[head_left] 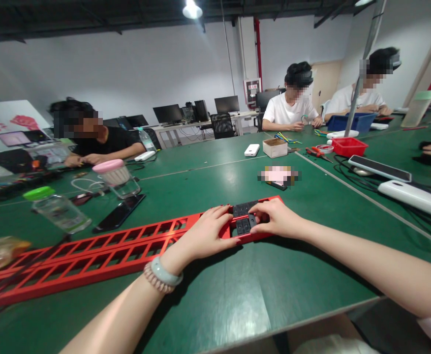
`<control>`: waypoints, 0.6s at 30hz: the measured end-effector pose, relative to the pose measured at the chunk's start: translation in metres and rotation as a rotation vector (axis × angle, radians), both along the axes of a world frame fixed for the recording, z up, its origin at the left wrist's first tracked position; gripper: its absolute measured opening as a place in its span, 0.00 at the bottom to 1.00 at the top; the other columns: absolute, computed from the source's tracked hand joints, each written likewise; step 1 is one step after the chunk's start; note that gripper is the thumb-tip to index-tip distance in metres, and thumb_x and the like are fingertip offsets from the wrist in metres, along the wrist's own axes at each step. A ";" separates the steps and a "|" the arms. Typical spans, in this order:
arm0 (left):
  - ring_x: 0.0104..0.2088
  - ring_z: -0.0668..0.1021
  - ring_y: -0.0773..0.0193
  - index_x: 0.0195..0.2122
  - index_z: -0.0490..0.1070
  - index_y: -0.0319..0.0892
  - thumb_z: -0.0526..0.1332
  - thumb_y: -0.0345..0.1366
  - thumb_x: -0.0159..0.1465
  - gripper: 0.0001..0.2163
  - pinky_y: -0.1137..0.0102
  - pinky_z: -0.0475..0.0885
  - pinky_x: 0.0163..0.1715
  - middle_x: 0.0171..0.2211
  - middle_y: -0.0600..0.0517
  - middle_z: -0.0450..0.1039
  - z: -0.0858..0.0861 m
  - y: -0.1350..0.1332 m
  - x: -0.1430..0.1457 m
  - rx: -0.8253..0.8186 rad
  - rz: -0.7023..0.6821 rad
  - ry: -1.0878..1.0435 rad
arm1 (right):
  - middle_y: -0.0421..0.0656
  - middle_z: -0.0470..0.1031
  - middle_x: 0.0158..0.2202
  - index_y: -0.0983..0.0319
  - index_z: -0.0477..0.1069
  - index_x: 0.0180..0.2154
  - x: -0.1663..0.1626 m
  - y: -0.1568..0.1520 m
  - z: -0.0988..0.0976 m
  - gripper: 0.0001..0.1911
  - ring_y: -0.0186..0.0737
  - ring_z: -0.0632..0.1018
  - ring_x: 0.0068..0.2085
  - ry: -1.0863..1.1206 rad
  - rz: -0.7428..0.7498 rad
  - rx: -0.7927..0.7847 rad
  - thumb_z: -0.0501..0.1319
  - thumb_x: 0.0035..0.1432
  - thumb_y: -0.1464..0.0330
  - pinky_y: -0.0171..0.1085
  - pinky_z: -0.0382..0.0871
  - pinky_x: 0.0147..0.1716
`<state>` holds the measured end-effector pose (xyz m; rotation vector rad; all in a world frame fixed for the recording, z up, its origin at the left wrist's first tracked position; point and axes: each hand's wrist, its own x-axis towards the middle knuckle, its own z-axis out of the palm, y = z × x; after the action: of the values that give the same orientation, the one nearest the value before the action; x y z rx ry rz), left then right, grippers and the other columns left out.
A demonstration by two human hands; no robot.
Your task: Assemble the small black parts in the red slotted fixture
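A long red slotted frame [101, 250] lies across the green table [237, 295], running from the far left to the centre. Small black parts [244, 218] sit in the openings at its right end. My left hand [208, 233] grips the frame just left of those parts, fingers curled over its edge. My right hand [276, 219] rests on the frame's right end, fingers pinched on a black part. A bead bracelet and a pale bangle circle my left wrist.
Two clear jars, one with a pink lid [116, 178] and one with a green lid [55, 206], stand at the left beside a black phone [119, 212]. A cardboard box [275, 147], red tray [349, 146], tools and cables lie further back. Three people sit around the table.
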<state>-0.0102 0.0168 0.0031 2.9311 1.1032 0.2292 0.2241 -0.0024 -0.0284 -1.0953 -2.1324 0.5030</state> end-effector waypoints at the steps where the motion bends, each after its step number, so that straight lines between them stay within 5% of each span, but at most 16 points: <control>1: 0.59 0.62 0.47 0.49 0.69 0.39 0.57 0.56 0.57 0.27 0.55 0.58 0.58 0.59 0.39 0.59 0.000 0.000 0.000 0.001 -0.002 0.005 | 0.42 0.76 0.30 0.63 0.73 0.41 0.000 0.000 0.000 0.18 0.37 0.75 0.31 -0.002 0.001 0.001 0.67 0.46 0.64 0.36 0.66 0.34; 18: 0.59 0.62 0.47 0.48 0.68 0.39 0.54 0.58 0.57 0.28 0.55 0.57 0.58 0.59 0.38 0.58 0.000 0.000 0.001 0.018 0.003 0.048 | 0.42 0.76 0.30 0.63 0.73 0.40 0.001 0.000 0.001 0.17 0.37 0.75 0.31 -0.031 0.017 0.010 0.67 0.47 0.63 0.35 0.63 0.34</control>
<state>-0.0091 0.0171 0.0034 2.9662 1.1166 0.1714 0.2250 -0.0024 -0.0275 -1.0866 -2.1703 0.4858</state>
